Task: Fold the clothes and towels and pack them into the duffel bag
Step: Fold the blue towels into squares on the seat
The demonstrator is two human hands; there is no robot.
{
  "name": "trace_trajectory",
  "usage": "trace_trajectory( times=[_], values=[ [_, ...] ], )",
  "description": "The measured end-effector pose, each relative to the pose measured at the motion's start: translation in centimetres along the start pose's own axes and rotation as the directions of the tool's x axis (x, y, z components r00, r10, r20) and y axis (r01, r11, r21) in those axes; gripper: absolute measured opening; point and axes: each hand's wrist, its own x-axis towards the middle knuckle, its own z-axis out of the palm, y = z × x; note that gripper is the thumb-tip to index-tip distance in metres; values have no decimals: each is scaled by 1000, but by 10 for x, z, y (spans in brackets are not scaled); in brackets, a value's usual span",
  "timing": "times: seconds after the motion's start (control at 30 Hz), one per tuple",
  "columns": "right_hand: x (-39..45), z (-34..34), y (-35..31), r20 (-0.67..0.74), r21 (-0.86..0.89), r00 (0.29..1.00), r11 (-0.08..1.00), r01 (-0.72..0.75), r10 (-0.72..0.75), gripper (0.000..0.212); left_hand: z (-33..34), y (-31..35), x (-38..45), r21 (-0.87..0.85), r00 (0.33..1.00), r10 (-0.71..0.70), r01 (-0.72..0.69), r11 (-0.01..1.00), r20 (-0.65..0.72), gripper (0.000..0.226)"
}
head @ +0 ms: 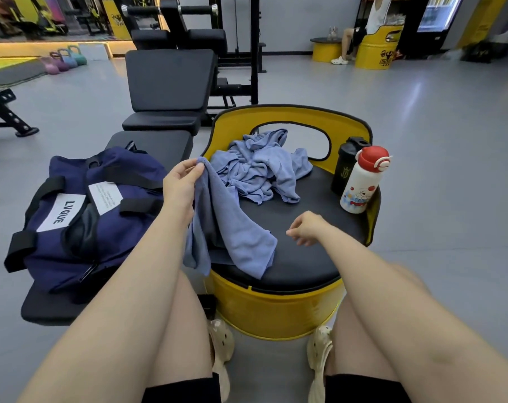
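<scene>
The left hand (pixel 180 181) pinched a blue towel's (pixel 232 237) corner, cloth draping over the seat's (pixel 305 257) near-left edge. The right hand (pixel 305 228) hovered loosely curled, holding nothing. The duffel bag (pixel 84 222) lay left.

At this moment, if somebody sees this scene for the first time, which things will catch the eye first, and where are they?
First the yellow seat in the middle, with blue clothes heaped on its black cushion. The left hand pinches a corner of a blue towel that hangs over the seat's front edge; the right hand hovers, holding nothing. A navy bag lies on a bench at left, and a white bottle stands at the seat's right.
</scene>
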Motion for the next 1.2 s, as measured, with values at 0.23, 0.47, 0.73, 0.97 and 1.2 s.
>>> trace_trajectory(
  times=[0.23,0.47,0.73,0.97,1.2],
  values=[
    [24,31,-12,109,-19,990,996,-87,89,32,-7,-1,11,12,999,-30,30,999,-27,10],
    [36,40,-19,123,278,982,945,-175,145,28,-13,1,13,16,999,-27,27,1000,-34,11],
    [30,6,-31,-152,700,986,712,57,71,23,-19,4,15,-14,998,-14,13,1000,-65,15],
    [5,-39,-20,-369,840,929,434,325,17,9,-30,5,13,2,989,-22,22,1000,-144,13],
    [-24,-88,-15,-564,638,821,582,504,-93,29,-17,15,7,-16,993,13,-15,1000,-116,13]
  ],
)
